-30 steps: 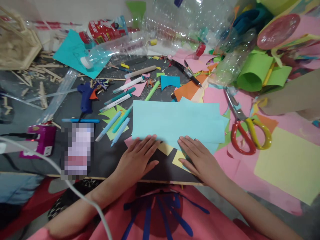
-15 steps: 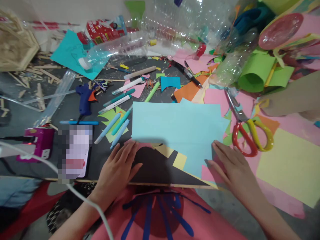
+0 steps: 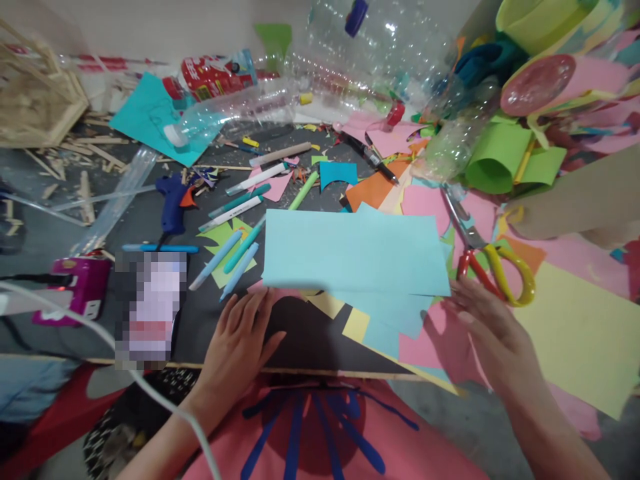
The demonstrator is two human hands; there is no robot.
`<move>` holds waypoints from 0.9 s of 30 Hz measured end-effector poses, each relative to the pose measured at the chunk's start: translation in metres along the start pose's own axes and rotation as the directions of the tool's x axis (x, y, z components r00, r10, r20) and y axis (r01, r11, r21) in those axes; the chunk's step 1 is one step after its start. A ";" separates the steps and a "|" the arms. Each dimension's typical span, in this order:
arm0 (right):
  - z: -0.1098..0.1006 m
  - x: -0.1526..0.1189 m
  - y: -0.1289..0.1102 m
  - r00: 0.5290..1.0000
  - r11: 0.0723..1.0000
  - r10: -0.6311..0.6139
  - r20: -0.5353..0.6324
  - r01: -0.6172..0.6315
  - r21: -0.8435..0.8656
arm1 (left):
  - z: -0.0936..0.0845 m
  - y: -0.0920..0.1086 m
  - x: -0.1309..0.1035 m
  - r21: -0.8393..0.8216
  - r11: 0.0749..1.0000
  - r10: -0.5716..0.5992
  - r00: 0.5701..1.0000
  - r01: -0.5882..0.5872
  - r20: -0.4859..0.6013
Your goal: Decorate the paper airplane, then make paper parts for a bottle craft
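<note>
The left hand (image 3: 239, 343) and right hand (image 3: 500, 325) are both open, about equally close to the near corners of the pale blue paper (image 3: 350, 252), which lies beyond, its long axis along the near edge of the worktop (image 3: 305, 333).

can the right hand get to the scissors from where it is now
Most likely yes: the right hand is open and right by the red handle of the scissors, and nothing seems to lie over the yellow handle.
</note>
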State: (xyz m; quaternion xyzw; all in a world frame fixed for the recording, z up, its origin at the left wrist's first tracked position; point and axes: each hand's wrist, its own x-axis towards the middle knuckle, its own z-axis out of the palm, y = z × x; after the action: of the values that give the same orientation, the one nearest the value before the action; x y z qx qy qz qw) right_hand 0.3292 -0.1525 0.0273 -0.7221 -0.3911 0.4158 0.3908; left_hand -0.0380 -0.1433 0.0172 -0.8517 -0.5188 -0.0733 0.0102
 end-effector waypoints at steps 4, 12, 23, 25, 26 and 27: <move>0.010 0.021 -0.021 0.981 0.925 0.188 0.052 -0.194 0.326 | 0.000 -0.003 0.003 0.026 0.999 0.024 1.000 -0.024 -0.013; 0.024 0.064 -0.045 0.822 0.918 0.346 0.452 -0.396 0.017 | -0.010 -0.014 0.028 -0.030 0.997 0.072 0.991 -0.076 -0.116; 0.035 0.052 -0.069 0.991 0.937 0.123 0.044 -0.131 0.325 | -0.005 0.028 0.091 -0.898 -0.061 0.027 0.900 0.436 0.435; 0.045 0.038 -0.066 0.983 0.958 0.118 0.139 -0.149 0.244 | 0.000 0.033 0.112 -0.869 -0.233 -0.013 0.892 0.438 0.453; 0.049 0.031 -0.065 0.968 0.970 0.121 0.220 -0.163 0.183 | 0.003 0.034 0.121 -0.874 -0.246 -0.089 0.888 0.419 0.451; 0.052 0.024 -0.063 0.948 0.975 0.129 0.292 -0.175 0.140 | 0.007 0.034 0.128 -0.892 -0.202 -0.178 0.880 0.405 0.440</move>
State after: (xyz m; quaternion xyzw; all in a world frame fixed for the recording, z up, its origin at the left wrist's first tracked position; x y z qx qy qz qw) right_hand 0.2756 -0.0947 0.0580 -0.6493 -0.3500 0.5737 0.3561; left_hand 0.0504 -0.0449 0.0301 -0.4268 -0.4696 -0.3667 -0.6803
